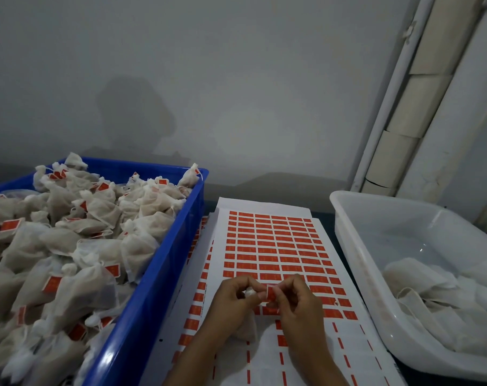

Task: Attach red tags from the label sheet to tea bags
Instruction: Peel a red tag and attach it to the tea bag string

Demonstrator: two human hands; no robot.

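Over the near end of the label sheet (275,246), between the blue crate (153,288) of tagged bags at left and the white tub (348,218) at right, my left hand (231,299) pinches a tea bag (247,327) while my right hand (298,299) pinches a red tag (270,293) against it.

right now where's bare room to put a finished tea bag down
The far half of the white plastic tub is bare, beyond the untagged white bags heaped at its near end. The blue plastic crate is crowded with tagged tea bags. The peeled near end of the label sheet is flat and free.
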